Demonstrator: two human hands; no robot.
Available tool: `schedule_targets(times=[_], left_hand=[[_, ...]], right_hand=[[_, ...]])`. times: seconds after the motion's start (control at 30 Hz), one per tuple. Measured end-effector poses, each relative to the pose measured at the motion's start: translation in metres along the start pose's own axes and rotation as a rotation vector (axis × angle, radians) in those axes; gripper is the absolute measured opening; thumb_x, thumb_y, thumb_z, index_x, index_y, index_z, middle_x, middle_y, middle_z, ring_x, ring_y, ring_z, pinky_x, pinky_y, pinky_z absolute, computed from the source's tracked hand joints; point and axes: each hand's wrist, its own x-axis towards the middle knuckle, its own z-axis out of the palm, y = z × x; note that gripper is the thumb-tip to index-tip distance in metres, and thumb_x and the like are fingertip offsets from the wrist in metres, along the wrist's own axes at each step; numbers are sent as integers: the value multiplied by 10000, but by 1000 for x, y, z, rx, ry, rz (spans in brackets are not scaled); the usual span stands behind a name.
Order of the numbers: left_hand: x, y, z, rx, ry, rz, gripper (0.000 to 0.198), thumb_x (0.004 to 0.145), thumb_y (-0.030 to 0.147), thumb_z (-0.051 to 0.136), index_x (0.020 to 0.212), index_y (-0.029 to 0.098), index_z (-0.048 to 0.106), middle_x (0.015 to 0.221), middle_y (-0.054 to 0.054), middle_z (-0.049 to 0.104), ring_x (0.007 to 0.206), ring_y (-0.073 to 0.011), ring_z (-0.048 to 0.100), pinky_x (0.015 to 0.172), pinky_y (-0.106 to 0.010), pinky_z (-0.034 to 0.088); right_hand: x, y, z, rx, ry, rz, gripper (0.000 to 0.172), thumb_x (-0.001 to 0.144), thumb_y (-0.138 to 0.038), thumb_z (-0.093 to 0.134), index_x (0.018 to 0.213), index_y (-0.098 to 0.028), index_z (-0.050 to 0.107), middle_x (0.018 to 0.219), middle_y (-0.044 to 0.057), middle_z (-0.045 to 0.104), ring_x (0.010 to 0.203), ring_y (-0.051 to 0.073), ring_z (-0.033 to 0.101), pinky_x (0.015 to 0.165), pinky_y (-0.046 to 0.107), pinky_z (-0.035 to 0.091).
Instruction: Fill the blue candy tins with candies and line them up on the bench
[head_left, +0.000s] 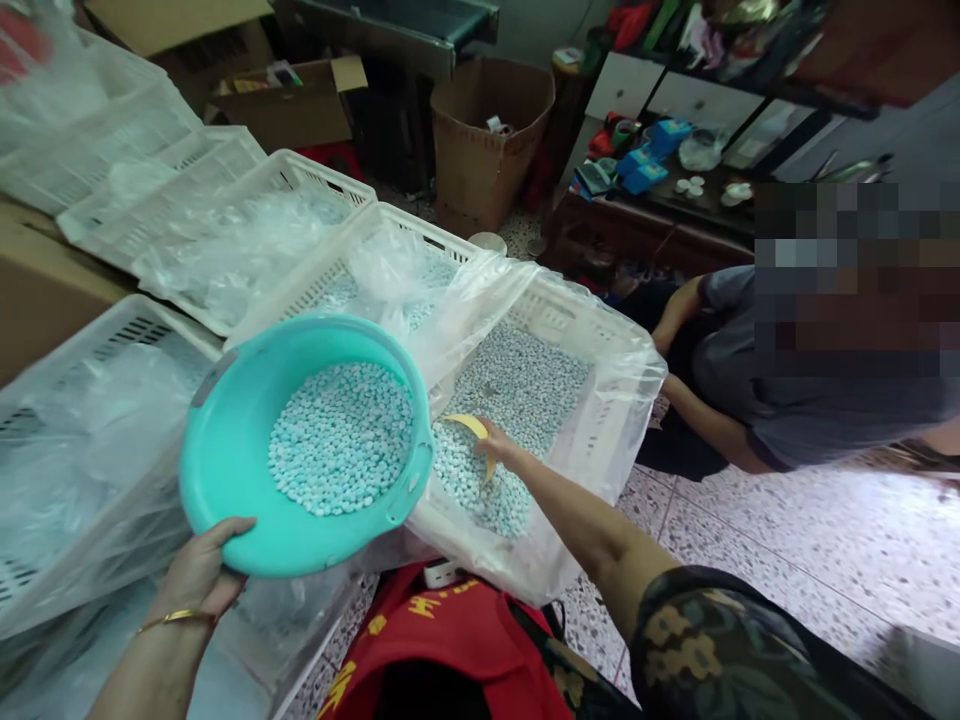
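My left hand (201, 572) is closed on the near left rim of a turquoise plastic basin (229, 430), thumb over the edge. The basin is tilted toward me, and a heap of small pale blue-white pieces (341, 438) lies on its bottom. With my right hand (498, 446) I grip a curved yellow scraper-like piece (466, 423), its lower part down among similar small pieces (517, 385). Those pieces fill a white crate (600, 430) lined with clear plastic. The basin's right side overlaps the crate's left edge.
More white crates (300, 170) with plastic bags and pieces run back to the left; another crate (127, 330) stands at the near left. Cardboard boxes (491, 140) stand behind. A person (739, 370) sits at the right, beside the lined crate. A cluttered shelf (697, 190) is behind them.
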Motion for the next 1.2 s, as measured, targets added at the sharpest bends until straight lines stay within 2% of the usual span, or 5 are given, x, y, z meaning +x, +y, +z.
schedule_targets(times=[0.33,0.6,0.9,1.03,1.2], left_hand=[[-7,1,1,-30,-42,39,504,601,40,609,1076,205,569,1018,-51,623,913,-220,595,823,-394,498],[-5,1,-3,-114,-119,66,425,665,108,600,1078,203,565,969,-39,633,839,-198,613,745,-351,526],[-7,0,-2,-257,-126,81,379,620,28,576,981,144,591,809,-38,646,731,-181,624,688,-306,517],[-8,-3,-7,-263,-154,71,362,629,44,590,979,134,574,846,-39,644,726,-166,612,662,-287,494],[-13,-5,-9,-228,-216,70,438,676,106,592,1103,139,499,1023,-70,606,830,-181,596,634,-273,459]], right_hand=[[-27,4,-8,646,-230,15,576,669,-329,349,1218,-173,428,1035,77,607,916,221,577,696,356,480],[-83,-9,-43,843,189,-22,597,641,-337,389,1205,-145,412,1046,103,602,863,258,588,651,386,492],[-164,-127,-83,845,273,-462,516,650,-317,518,1146,-183,465,977,82,606,855,247,570,683,387,494],[-164,-195,-56,585,228,-617,573,667,-391,541,1191,-200,406,960,68,581,854,240,554,703,418,488],[-146,-237,23,-92,493,-855,773,553,-385,676,1254,-283,366,1174,98,409,1078,338,388,844,539,398]])
